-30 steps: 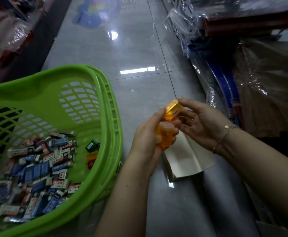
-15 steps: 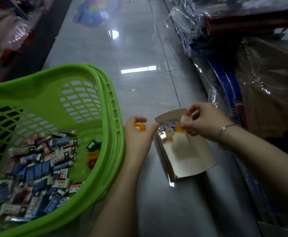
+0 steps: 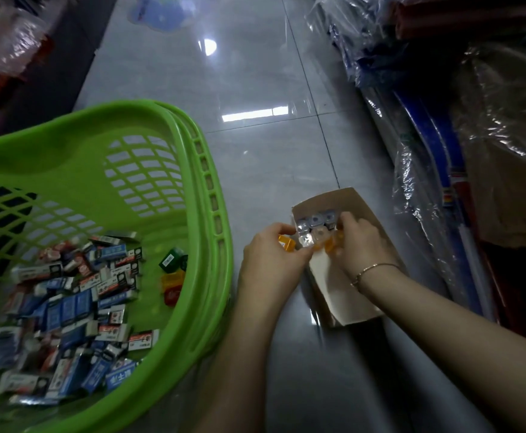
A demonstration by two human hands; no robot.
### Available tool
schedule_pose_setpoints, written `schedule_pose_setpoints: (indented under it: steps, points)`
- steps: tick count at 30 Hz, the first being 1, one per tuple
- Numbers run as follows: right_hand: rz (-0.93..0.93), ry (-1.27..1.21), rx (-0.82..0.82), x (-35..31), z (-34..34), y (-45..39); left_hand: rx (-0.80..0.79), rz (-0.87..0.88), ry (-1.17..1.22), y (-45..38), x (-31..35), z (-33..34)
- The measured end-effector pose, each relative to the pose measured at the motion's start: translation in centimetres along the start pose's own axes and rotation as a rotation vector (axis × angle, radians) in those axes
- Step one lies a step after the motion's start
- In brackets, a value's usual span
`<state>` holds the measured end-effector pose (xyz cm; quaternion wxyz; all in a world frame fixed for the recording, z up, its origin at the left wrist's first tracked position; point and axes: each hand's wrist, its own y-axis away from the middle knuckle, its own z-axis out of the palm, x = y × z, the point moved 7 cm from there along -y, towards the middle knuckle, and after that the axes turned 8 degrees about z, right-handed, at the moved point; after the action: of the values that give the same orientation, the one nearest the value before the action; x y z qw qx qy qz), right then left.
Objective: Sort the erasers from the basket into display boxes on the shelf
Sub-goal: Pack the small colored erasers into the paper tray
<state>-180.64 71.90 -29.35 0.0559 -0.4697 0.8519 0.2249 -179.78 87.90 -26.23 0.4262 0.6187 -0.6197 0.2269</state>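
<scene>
While the left hand (image 3: 271,254) curls round an orange piece (image 3: 286,242), mostly hidden by its fingers, the right hand (image 3: 360,245) reaches into the cardboard box (image 3: 361,307) on the floor; whether it pinches the blurred orange bit beneath it I cannot tell. Erasers (image 3: 68,310) lie heaped in the green basket (image 3: 168,129), its left side cut off.

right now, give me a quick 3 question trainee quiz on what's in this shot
1. True or false: the green basket sits left of the cardboard box.
2. Which hand holds an orange piece outside the box: A left hand, B right hand?
3. Fill in: the bracelet is on the ___ wrist.

Key: 1 true. 2 A. 3 right.
</scene>
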Motion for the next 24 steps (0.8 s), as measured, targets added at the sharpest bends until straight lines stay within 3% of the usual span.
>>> schedule_pose_setpoints:
  steps: [8, 18, 21, 24]
  points:
    - [-0.008, -0.109, 0.106, -0.3, -0.1, -0.5, -0.015, 0.032, 0.039, -0.3, -0.1, 0.1]
    - [-0.017, -0.118, 0.011, -0.2, 0.0, -0.8, 0.014, 0.043, 0.107, -0.2, -0.1, -0.1]
    - [-0.006, -0.079, -0.058, -0.4, -0.6, -0.3, 0.131, 0.014, 0.314, 0.0, 0.3, -0.9]
    - [-0.07, -0.122, 0.015, -1.8, -3.3, 0.7, 0.093, -0.134, 0.898, 0.5, 1.0, 0.0]
